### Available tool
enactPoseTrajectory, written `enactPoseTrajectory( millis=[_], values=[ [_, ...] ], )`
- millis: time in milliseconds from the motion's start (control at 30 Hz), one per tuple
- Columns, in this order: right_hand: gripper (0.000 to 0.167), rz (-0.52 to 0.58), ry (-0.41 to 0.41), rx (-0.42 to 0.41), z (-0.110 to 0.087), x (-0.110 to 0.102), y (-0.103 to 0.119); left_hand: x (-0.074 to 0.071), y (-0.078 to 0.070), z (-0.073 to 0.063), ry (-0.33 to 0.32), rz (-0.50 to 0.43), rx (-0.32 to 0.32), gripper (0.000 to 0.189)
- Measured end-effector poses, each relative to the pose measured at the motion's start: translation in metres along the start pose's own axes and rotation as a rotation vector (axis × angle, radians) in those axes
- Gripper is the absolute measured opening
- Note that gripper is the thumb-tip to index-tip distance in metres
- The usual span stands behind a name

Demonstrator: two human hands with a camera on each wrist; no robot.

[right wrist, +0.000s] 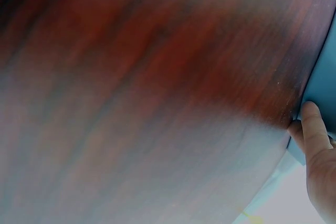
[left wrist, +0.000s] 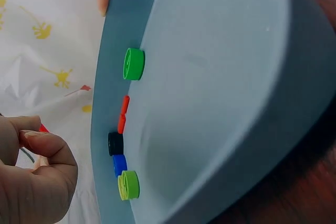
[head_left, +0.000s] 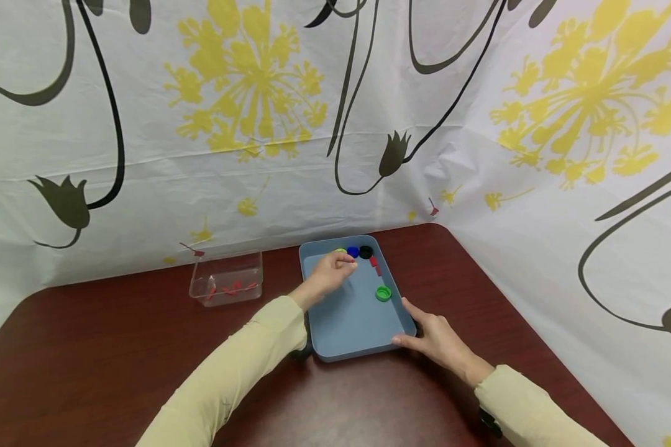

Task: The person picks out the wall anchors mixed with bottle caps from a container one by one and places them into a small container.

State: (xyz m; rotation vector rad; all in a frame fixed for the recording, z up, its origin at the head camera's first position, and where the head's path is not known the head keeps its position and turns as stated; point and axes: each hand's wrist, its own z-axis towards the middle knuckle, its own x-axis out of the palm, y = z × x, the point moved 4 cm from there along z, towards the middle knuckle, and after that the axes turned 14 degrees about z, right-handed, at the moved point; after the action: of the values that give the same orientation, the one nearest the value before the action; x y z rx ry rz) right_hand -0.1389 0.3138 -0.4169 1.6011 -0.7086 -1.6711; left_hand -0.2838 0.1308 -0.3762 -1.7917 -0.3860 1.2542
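My left hand pinches a small red piece between thumb and forefinger, above the far part of a blue-grey tray. Most of that piece is hidden by the fingers. My right hand holds the tray's near right corner, thumb at the front edge and fingers along the right side. Inside the tray, a green bottle cap lies by the right wall. Two red pieces lie end to end beyond it. A black cap, a blue cap and a lime cap line the far end.
A clear plastic box with several red pieces stands left of the tray on the dark red-brown table. A white patterned sheet hangs behind and to the right, along the table's edges.
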Motion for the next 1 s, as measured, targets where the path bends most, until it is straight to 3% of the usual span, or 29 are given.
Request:
enactPoseTrajectory(
  millis=[533,1000],
  values=[
    [0.086,0.000,-0.007,-0.031,0.000,-0.001,0.000,-0.024,0.021,-0.018,-0.042,-0.037,-0.008,0.033],
    [0.087,-0.009,-0.003,-0.014,0.000,-0.001,0.001,-0.038,0.040,-0.034,-0.035,-0.100,0.005,0.035]
  ],
)
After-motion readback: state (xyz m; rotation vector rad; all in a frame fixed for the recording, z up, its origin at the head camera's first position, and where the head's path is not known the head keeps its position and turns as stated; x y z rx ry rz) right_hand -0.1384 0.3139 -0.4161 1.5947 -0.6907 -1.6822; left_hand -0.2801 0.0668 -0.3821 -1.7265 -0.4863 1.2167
